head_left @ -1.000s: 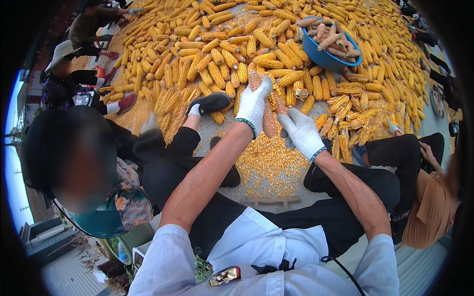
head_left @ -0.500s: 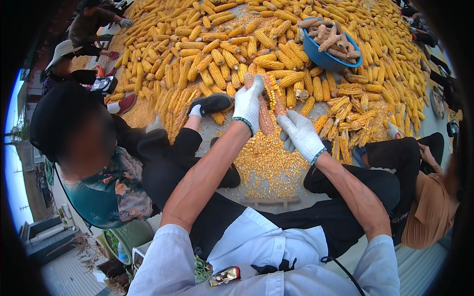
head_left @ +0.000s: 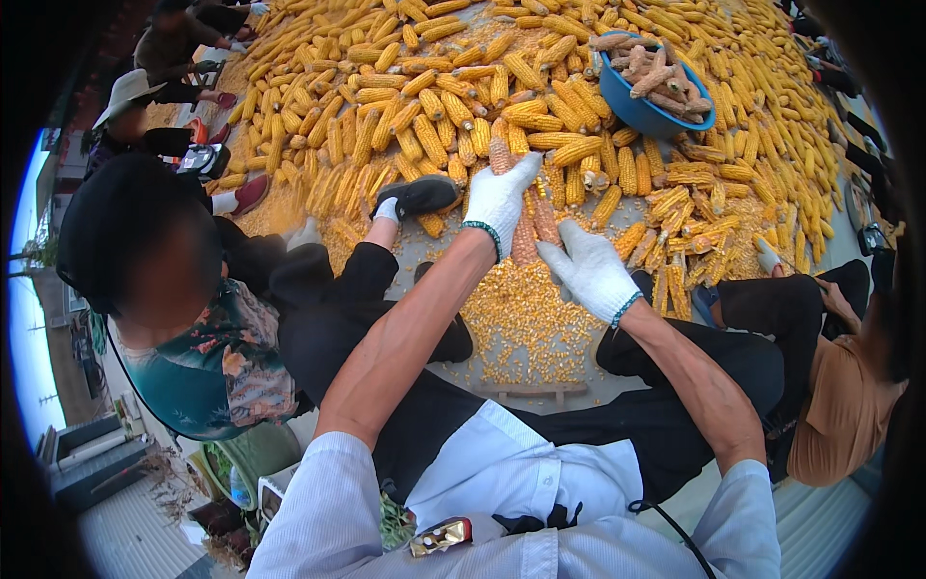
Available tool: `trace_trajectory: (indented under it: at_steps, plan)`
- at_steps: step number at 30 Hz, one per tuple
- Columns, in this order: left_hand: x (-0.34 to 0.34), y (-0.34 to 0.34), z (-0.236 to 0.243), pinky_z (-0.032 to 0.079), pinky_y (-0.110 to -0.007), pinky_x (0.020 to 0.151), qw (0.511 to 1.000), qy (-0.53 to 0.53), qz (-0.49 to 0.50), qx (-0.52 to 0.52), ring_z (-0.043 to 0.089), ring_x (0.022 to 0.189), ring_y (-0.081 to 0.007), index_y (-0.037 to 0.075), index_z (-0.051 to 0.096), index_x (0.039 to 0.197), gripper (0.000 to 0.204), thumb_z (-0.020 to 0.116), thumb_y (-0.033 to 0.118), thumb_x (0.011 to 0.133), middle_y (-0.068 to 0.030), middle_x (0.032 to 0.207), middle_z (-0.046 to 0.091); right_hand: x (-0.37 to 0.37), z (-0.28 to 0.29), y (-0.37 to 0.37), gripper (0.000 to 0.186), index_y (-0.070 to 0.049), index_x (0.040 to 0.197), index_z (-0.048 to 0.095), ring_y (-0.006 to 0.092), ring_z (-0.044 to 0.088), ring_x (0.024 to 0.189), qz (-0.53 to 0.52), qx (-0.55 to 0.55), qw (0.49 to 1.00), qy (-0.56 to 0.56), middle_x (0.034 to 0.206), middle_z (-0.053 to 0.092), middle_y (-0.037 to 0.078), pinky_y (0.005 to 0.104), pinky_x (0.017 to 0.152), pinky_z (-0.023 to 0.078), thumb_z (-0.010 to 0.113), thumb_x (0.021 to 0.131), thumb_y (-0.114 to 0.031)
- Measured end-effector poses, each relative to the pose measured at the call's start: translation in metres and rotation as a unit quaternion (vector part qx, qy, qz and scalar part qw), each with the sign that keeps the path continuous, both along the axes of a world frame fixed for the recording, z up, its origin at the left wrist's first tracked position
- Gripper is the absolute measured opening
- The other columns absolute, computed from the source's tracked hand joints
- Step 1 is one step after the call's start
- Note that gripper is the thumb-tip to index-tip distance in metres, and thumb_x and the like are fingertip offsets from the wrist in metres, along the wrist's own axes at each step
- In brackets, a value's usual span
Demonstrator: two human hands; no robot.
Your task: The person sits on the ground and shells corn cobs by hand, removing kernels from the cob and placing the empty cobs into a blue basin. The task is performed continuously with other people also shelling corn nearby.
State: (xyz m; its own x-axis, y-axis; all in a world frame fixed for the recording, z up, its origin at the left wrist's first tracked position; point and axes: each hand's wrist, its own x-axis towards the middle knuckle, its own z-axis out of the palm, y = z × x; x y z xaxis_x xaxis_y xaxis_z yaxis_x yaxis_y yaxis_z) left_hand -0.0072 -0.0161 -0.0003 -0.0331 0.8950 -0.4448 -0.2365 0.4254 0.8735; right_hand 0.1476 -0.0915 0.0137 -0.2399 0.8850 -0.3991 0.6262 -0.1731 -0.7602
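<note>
My left hand (head_left: 497, 203), in a white knitted glove, is wrapped round a pinkish stripped corn cob (head_left: 524, 239) and presses it alongside a partly shelled ear of corn (head_left: 543, 207), which still has yellow kernels along one side. My gloved right hand (head_left: 585, 268) grips the lower end of that ear, its thumb in front and its other fingers partly hidden. Loose kernels (head_left: 516, 343) lie on the ground beneath both hands, between my dark-trousered legs.
A broad heap of yellow ears (head_left: 415, 87) fills the ground ahead, with a blue tub (head_left: 646, 116) of bare cobs at right. Co-workers sit close at left (head_left: 212, 357) and right (head_left: 834, 405), their feet near the corn; others line the heap's edges.
My right hand has shifted slightly down and the ear in it sits lower against the cob. The co-worker beside me on the left has straightened and shifted. The view has moved slightly.
</note>
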Motion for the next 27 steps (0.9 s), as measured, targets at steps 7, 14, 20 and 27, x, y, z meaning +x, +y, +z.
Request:
trace_trajectory:
  at_steps: [7,14,20,27]
  plan:
    - [-0.004,0.002,-0.011,0.052,-0.033,0.072,0.998,0.049,-0.004,0.027,0.064,0.08,-0.0152,0.001,0.066,0.107,0.039,0.077,0.036,0.092,-0.0065,0.091,0.068,0.002,0.019,0.002,0.04,0.0,0.093,0.055,0.0157,0.063,0.055,-0.039,-0.132,0.979,0.151,0.071,0.061,0.009,0.032,0.049,0.049,0.053,0.103,-0.039]
    - [-0.007,0.008,0.003,0.047,-0.034,0.061,0.999,-0.005,0.042,0.001,0.056,0.066,-0.0129,0.005,0.065,0.094,0.036,0.068,0.041,0.097,-0.0007,0.078,0.06,0.006,0.021,0.006,0.034,-0.004,0.094,0.053,0.0104,0.057,0.049,-0.049,-0.115,0.979,0.161,0.069,0.056,0.001,0.0259,0.046,0.047,0.051,0.104,-0.037]
    - [-0.011,0.016,0.01,0.058,-0.04,0.074,0.993,-0.12,0.0,-0.005,0.068,0.088,-0.0209,0.001,0.058,0.118,0.049,0.065,0.046,0.099,-0.0115,0.102,0.066,0.01,0.005,0.002,0.042,0.002,0.098,0.054,0.0387,0.066,0.071,0.029,0.031,0.999,0.001,0.077,0.064,0.025,0.0481,0.063,0.05,0.056,0.101,-0.04]
    - [-0.022,0.021,-0.023,0.059,-0.037,0.062,0.999,-0.032,-0.014,0.037,0.068,0.069,-0.0226,0.001,0.061,0.106,0.039,0.068,0.038,0.099,-0.012,0.088,0.068,0.007,0.007,-0.004,0.04,0.001,0.097,0.054,0.0321,0.065,0.065,0.049,0.001,0.999,0.017,0.074,0.063,0.019,0.0435,0.059,0.05,0.056,0.101,-0.039]
